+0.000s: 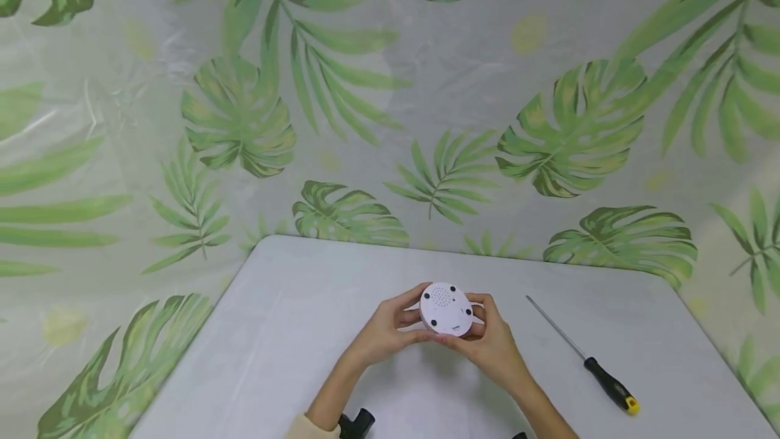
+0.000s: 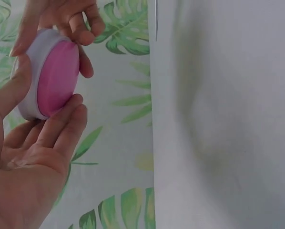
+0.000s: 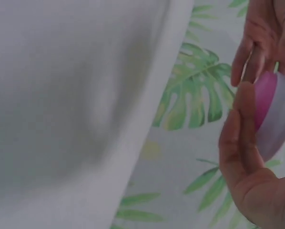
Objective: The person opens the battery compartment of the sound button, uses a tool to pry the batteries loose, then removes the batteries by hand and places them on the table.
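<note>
Both hands hold a round white device (image 1: pixel 447 317) up over the table. Its face toward the head camera has a patch of small speaker holes, several dark round dots near the edge and a small slot. The other face is a glossy pink dome (image 2: pixel 59 78), seen in the left wrist view. My left hand (image 1: pixel 390 330) grips the left side, thumb at the lower rim and fingers behind. On the right side, my right hand (image 1: pixel 490 347) grips the rim, its thumb close to the left thumb at the bottom edge.
A screwdriver (image 1: pixel 609 381) with a black and yellow handle lies on the white table (image 1: pixel 292 303) to the right of the hands, its shaft pointing away and left. Behind the table hangs a leaf-patterned sheet (image 1: pixel 451 100).
</note>
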`<state>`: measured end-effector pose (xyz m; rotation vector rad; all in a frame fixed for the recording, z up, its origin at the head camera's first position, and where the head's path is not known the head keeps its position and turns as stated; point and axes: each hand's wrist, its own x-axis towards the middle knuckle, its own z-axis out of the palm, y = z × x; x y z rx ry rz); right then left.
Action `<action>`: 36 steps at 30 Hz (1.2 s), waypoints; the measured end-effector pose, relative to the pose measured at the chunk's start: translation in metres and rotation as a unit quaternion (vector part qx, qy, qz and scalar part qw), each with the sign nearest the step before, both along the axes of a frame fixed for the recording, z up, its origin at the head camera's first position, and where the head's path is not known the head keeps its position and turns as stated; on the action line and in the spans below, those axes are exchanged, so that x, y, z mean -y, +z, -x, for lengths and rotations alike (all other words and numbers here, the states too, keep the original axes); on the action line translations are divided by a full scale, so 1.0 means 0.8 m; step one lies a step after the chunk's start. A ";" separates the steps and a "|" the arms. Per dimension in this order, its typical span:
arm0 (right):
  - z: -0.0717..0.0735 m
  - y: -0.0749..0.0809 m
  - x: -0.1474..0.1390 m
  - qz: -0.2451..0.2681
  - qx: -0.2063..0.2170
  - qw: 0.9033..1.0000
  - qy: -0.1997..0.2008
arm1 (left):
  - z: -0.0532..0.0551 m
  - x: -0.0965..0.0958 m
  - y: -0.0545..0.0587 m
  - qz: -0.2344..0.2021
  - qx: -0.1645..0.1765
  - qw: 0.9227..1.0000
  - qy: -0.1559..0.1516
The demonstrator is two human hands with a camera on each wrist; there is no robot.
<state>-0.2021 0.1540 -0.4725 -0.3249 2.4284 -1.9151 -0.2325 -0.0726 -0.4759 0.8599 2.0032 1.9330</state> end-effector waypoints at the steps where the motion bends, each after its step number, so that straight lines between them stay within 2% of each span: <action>1: -0.001 0.002 0.000 -0.014 -0.005 1.000 -0.002 | 0.000 -0.001 0.000 0.000 0.003 1.000 -0.001; 6: 0.001 0.012 -0.011 -0.069 -0.038 0.996 0.043 | 0.001 0.004 0.001 -0.013 0.022 1.000 -0.001; 8: 0.003 0.013 -0.015 -0.076 -0.052 0.994 0.059 | 0.001 0.007 0.001 -0.020 0.024 0.999 -0.008; 15: 0.003 0.010 -0.014 -0.128 -0.068 0.989 0.036 | 0.000 0.009 0.000 -0.003 0.029 0.999 -0.046; 21: 0.001 0.013 -0.022 -0.127 -0.073 0.985 0.088 | -0.002 0.017 0.003 -0.014 0.033 0.996 -0.076; 23: 0.002 0.014 -0.022 -0.135 -0.087 0.984 0.083 | -0.001 0.017 0.004 -0.022 0.031 0.996 -0.080; 27: 0.000 0.012 -0.014 -0.180 -0.101 0.978 0.030 | -0.003 0.010 0.006 -0.023 0.031 0.997 -0.061; 29: -0.002 0.012 -0.011 -0.194 -0.094 0.976 0.020 | -0.003 0.007 0.005 -0.023 0.030 0.998 -0.048; 32: 0.000 0.012 -0.014 -0.186 -0.092 0.978 0.040 | -0.001 0.008 0.002 -0.022 0.035 0.998 -0.037; 36: 0.007 0.011 -0.020 -0.176 -0.115 0.975 0.065 | 0.002 0.010 0.000 -0.019 0.050 0.998 -0.031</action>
